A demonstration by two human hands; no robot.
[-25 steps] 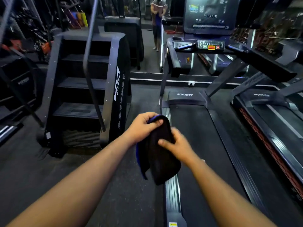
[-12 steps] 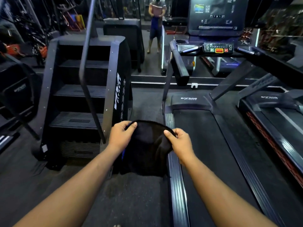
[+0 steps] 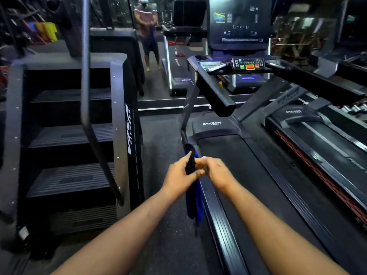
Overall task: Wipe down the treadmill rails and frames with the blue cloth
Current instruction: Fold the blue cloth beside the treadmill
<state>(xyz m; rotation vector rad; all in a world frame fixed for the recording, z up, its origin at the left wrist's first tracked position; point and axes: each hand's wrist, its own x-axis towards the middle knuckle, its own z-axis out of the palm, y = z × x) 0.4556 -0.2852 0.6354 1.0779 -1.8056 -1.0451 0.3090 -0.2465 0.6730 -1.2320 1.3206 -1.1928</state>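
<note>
The blue cloth [image 3: 193,203] hangs folded lengthwise in front of me, its top end sticking up between my hands. My left hand [image 3: 179,176] grips it near the top, thumb across the fabric. My right hand [image 3: 215,172] meets the left one and pinches the same fold. Both hands hover above the treadmill's left side rail [image 3: 220,225], a ribbed dark strip beside the belt [image 3: 238,171]. The left handrail [image 3: 214,90] and the console [image 3: 248,64] stand further ahead.
A black stair-climber [image 3: 79,135] with a curved handrail stands close on the left. A second treadmill [image 3: 321,139] lies to the right. A mirror wall ahead reflects a standing person [image 3: 148,34]. A strip of rubber floor [image 3: 164,155] runs between stair-climber and treadmill.
The cloth was spread wide between my two hands; now my hands have come together and the cloth is folded into a narrow hanging strip. The view has moved closer to the treadmill.
</note>
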